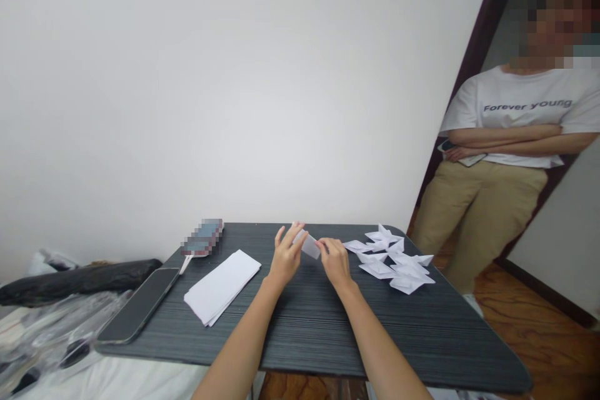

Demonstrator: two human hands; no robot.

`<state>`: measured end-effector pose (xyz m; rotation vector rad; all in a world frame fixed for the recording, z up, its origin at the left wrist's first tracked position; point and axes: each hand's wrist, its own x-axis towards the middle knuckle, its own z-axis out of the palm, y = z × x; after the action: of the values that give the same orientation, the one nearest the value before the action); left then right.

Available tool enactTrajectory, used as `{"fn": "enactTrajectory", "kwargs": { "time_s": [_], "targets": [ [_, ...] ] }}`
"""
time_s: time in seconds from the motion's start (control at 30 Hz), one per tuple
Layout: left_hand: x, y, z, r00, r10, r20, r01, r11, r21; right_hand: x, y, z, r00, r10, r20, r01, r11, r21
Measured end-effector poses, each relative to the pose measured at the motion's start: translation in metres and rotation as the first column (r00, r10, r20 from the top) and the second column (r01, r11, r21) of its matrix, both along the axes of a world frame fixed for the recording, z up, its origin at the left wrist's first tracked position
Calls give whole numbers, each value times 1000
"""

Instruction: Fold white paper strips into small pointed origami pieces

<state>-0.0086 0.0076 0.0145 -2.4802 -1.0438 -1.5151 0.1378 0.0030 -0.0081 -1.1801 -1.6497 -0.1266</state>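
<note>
Between my hands, above the middle of the dark table (309, 331), is a small folded piece of white paper (310, 246). My left hand (287, 255) pinches its left end between thumb and fingers, with some fingers raised. At the lower right edge, my right hand (334, 257) grips the paper between thumb and forefinger, the other fingers curled. To the right lie several folded white paper boats (407, 276), grouped close together. A stack of white paper sheets (222, 287) rests left of my left hand.
A dark tablet-like device (140, 305) lies at the table's left edge, near a blurred-out device (204, 239) with a white strap. Plastic-wrapped items (60, 325) lie beyond that edge. A person (510, 125) with folded arms stands at the right. A white wall (234, 87) rises behind.
</note>
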Motion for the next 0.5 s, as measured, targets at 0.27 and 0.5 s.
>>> {"fn": "enactTrajectory", "kwargs": {
  "time_s": [0.27,0.5],
  "targets": [
    [0,-2,4,983,74,-170,-89,993,-77,-9,-6,5,983,168,68,-167,986,-17],
    [-27,14,7,962,267,-59,-271,960,-73,5,-1,6,995,89,45,-88,996,-28]
  ]
}}
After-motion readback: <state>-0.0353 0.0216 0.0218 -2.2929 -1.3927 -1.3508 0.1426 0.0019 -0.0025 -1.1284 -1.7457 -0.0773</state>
